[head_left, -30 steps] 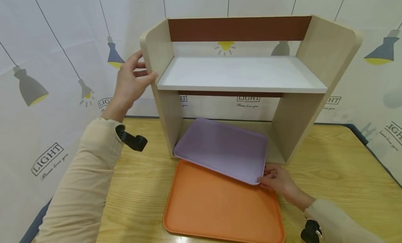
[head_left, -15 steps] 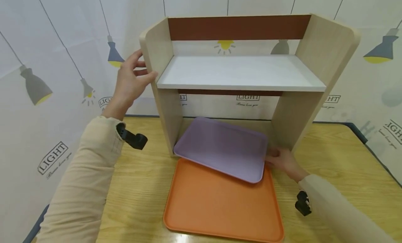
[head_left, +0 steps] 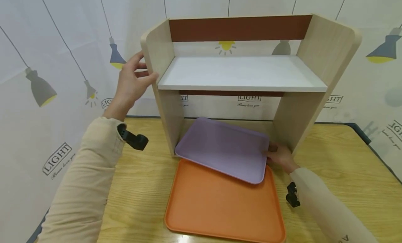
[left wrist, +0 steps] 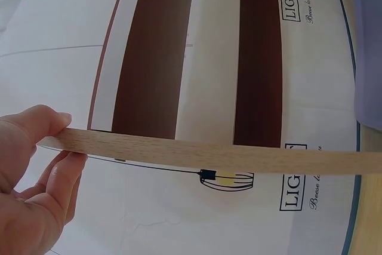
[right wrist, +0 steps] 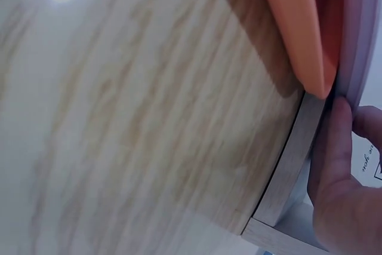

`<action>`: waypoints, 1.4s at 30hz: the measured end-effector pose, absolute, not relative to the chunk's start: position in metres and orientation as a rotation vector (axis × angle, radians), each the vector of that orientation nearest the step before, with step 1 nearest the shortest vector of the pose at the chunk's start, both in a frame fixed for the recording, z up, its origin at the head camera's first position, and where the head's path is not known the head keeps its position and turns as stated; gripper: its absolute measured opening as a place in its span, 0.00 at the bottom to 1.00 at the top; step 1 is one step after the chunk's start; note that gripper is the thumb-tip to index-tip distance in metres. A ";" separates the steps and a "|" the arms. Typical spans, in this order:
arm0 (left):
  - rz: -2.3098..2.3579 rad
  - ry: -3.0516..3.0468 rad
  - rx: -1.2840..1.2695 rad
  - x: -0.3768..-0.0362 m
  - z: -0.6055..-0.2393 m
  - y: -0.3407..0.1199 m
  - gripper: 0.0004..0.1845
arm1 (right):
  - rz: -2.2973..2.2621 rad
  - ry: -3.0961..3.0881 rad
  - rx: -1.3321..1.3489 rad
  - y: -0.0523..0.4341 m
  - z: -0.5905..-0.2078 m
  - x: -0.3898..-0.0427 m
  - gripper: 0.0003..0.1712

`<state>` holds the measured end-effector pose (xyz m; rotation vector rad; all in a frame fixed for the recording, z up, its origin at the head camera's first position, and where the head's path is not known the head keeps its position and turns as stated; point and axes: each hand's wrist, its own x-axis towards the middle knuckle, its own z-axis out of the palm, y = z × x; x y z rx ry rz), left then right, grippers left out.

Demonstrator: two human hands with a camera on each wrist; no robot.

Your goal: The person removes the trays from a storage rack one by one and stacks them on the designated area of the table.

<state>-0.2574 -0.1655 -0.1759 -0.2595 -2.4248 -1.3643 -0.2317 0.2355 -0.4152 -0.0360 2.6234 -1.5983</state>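
**Purple tray halfway under the shelf**

The shelf (head_left: 242, 75) stands on the table (head_left: 339, 166). Its left side panel is pinched by the left hand (head_left: 132, 84). The orange tray (head_left: 220, 208) is empty. Overlapping it, the empty purple tray (head_left: 224, 148) lies skewed, long axis running left-right. Only the right wrist view shows the right hand (head_left: 279, 157) and its fingertips (right wrist: 340, 117) pressed against the purple rim.

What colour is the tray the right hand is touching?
Pale purple tray, lying partly over an orange tray; the head view shows it best.
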 end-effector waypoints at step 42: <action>-1.332 -2.439 -0.262 -0.259 -0.179 -0.165 0.33 | -1.994 2.318 0.228 0.218 -0.413 -0.182 0.29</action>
